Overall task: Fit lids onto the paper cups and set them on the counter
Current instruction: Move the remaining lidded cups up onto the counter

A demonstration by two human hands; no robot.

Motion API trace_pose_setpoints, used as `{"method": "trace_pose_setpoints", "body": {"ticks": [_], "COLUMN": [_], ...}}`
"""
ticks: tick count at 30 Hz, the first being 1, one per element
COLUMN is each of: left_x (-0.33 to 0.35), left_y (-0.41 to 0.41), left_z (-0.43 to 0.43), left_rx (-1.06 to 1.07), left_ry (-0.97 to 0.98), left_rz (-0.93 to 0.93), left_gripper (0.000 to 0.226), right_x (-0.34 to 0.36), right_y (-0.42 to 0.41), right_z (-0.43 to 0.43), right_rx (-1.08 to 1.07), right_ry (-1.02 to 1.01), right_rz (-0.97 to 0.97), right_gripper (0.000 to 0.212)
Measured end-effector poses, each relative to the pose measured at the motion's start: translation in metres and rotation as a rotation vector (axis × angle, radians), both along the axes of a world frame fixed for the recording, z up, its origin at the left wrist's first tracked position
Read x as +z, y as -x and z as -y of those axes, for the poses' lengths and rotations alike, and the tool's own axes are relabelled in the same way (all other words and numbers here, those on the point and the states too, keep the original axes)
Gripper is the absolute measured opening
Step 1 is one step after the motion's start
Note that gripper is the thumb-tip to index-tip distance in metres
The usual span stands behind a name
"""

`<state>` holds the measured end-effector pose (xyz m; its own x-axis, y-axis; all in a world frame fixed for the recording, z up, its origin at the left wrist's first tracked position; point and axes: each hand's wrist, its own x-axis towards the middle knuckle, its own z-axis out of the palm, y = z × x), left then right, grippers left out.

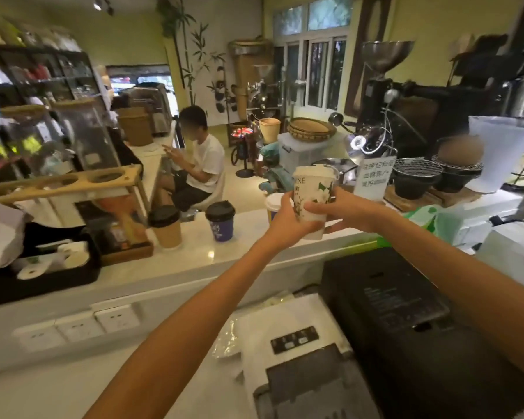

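Observation:
A tall white paper cup (313,189) with green leaf print and a white lid is held upright above the white counter (200,249). My left hand (288,222) wraps its lower left side and my right hand (327,208) grips it from the right. On the counter stand a brown cup (167,229) with a black lid and a blue cup (221,225) with a black lid. Behind my left hand, another cup (273,204) with a white lid is partly hidden.
A black tray (40,276) of white lids sits at the counter's left, beside a wooden cup holder (64,181). A black machine (406,313) lies below on the right. A sign (374,179), black baskets (418,178) and a green bag (430,219) crowd the right. A person (198,167) sits beyond.

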<state>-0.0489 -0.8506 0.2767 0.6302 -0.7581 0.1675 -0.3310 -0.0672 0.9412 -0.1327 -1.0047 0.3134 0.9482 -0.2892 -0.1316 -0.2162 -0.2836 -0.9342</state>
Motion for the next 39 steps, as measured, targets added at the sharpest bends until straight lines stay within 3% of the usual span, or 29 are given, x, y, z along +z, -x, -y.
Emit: {"method": "trace_pose_setpoints", "body": {"ticks": [4,7,12,14,20,24,29,33,36,39], "left_x": [-0.031,-0.056,-0.073,-0.078,-0.135,-0.156,-0.162,-0.165,-0.166,-0.17], "left_y": [-0.019,-0.038,-0.084,-0.101,-0.112,-0.103,-0.102,-0.106,-0.106,-0.109], "left_z": [0.086,0.14,0.203,0.22,0.237,0.24,0.24,0.244,0.246,0.244], "left_rx": [-0.028,0.039,0.042,0.06,0.13,0.222,0.245,0.261,0.302,0.257], "left_ry": [-0.099,-0.132,-0.047,-0.023,-0.018,0.033,0.012,-0.016,-0.054,-0.078], "left_rz": [-0.032,-0.025,-0.007,-0.082,-0.066,-0.206,-0.003,-0.006,-0.112,-0.056], "left_gripper": [0.073,0.076,0.06,0.052,0.062,0.049,0.064,0.063,0.058,0.076], "right_x": [-0.036,-0.057,-0.085,-0.093,-0.142,-0.168,-0.182,-0.191,-0.195,-0.196], "right_y": [-0.012,-0.035,-0.088,-0.109,-0.133,-0.129,-0.128,-0.127,-0.127,-0.128], "right_z": [0.068,0.11,0.171,0.185,0.199,0.197,0.194,0.189,0.182,0.18], "right_rx": [-0.148,-0.183,-0.225,-0.234,-0.191,-0.224,-0.261,-0.313,-0.341,-0.351], "right_ry": [0.032,0.113,0.174,0.225,0.235,0.136,0.166,0.084,0.041,0.045], "right_rz": [0.04,0.078,0.148,0.158,0.111,0.128,0.084,0.147,0.143,0.132], "right_gripper": [0.094,0.105,0.106,0.108,0.11,0.102,0.077,0.061,0.06,0.066]}}
